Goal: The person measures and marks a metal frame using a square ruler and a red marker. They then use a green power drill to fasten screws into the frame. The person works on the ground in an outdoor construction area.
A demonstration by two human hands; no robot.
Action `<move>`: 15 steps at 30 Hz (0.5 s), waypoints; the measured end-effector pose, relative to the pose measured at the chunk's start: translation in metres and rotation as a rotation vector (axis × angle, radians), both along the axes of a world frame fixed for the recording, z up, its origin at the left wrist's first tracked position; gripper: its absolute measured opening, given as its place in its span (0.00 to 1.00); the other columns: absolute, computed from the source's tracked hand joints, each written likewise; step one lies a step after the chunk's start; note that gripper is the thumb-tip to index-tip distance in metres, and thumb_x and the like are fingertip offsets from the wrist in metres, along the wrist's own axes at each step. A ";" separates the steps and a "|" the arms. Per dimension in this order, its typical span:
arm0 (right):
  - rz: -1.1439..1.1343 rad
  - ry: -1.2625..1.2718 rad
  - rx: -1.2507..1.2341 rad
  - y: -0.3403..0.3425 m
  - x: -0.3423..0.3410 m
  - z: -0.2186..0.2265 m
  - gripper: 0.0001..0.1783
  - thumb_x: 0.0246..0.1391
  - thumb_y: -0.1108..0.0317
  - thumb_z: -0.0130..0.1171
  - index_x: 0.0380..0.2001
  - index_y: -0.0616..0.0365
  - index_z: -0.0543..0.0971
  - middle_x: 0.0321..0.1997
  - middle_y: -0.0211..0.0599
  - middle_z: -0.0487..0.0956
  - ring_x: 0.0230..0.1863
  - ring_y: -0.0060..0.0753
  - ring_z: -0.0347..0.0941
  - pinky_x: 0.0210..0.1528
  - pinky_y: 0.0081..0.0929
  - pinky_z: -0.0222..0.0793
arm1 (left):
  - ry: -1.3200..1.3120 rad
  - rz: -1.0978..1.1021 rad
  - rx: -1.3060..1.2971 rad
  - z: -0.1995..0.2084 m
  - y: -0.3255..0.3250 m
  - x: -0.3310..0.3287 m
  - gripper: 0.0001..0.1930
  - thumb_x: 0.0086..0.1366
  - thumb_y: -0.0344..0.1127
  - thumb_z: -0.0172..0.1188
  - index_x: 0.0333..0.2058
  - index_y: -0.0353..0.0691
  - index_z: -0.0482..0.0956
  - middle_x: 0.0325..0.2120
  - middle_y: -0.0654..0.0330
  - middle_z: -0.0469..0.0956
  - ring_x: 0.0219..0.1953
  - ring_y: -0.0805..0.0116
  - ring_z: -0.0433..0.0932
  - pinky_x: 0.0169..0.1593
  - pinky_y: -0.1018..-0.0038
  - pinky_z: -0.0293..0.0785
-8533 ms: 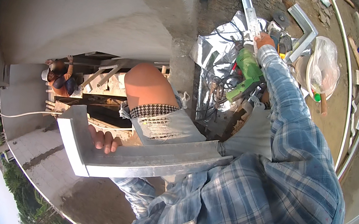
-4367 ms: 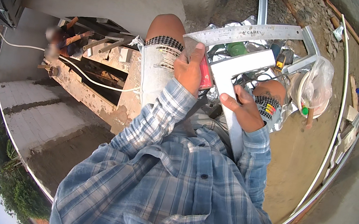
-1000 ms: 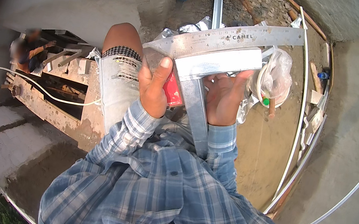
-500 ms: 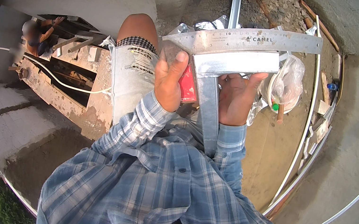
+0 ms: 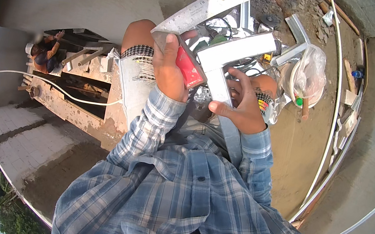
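Note:
My left hand (image 5: pixel 172 66) is closed round the red handle (image 5: pixel 190 67) of a try square, thumb along its near side. The square's long steel blade (image 5: pixel 211 8) slants up and away to the right, apart from the metal piece. In my right hand (image 5: pixel 246 102) is an L-shaped piece of silvery metal profile (image 5: pixel 220 85), thumb on one side of its leg and fingers on the other. Its short arm (image 5: pixel 239 48) points right and away; the long leg runs down toward my lap. The corner of the piece lies close beside the red handle.
Beyond my hands lie cables, tools and shiny foil, with cut metal channels (image 5: pixel 296 33). A bucket with a clear plastic bag (image 5: pixel 312 71) stands at right, near long pale strips (image 5: pixel 330 117) along the wall. At far left, another person (image 5: pixel 44 54) sits by wooden formwork (image 5: pixel 68 111).
The try square has come off the metal piece and tilted, its blade swinging up and away. My right hand has shifted down onto the leg, and the piece has turned slightly.

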State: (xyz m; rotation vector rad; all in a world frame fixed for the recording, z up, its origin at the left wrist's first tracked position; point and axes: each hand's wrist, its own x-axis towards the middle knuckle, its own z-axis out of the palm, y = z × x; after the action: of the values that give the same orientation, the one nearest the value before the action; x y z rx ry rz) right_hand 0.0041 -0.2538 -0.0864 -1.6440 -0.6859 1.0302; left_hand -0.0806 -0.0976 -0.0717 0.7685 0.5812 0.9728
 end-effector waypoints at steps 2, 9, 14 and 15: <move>-0.159 -0.012 0.015 -0.016 0.014 -0.008 0.49 0.40 0.59 0.72 0.59 0.68 0.57 0.56 0.53 0.68 0.57 0.38 0.66 0.60 0.35 0.61 | 0.069 -0.095 -0.029 -0.015 0.030 0.006 0.16 0.69 0.43 0.49 0.48 0.38 0.65 0.38 0.52 0.76 0.35 0.67 0.77 0.38 0.71 0.78; -0.558 0.043 0.021 -0.074 0.080 -0.008 0.27 0.52 0.57 0.61 0.49 0.68 0.73 0.42 0.39 0.78 0.43 0.24 0.74 0.47 0.19 0.67 | 0.724 -0.118 0.364 -0.209 0.088 0.108 0.24 0.65 0.45 0.57 0.53 0.35 0.67 0.39 0.51 0.78 0.33 0.63 0.80 0.39 0.67 0.78; -0.751 0.233 0.029 -0.070 0.072 -0.004 0.23 0.54 0.53 0.59 0.43 0.63 0.76 0.33 0.33 0.78 0.30 0.19 0.73 0.30 0.16 0.67 | 0.656 -0.114 -0.405 -0.271 0.099 0.146 0.25 0.62 0.40 0.61 0.49 0.24 0.69 0.41 0.46 0.77 0.38 0.60 0.81 0.40 0.67 0.81; -0.758 0.229 0.025 -0.068 0.073 -0.003 0.22 0.54 0.53 0.59 0.42 0.63 0.76 0.32 0.33 0.78 0.29 0.20 0.73 0.29 0.16 0.67 | 0.594 -0.138 -0.451 -0.270 0.100 0.148 0.25 0.61 0.39 0.62 0.48 0.23 0.69 0.41 0.45 0.77 0.38 0.59 0.80 0.40 0.67 0.82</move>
State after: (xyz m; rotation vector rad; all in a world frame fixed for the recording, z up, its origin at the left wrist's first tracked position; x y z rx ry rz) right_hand 0.0767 -0.3215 -0.0892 -1.5365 0.0935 0.6257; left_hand 0.0677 0.0019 -0.3419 0.6724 1.1992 0.4437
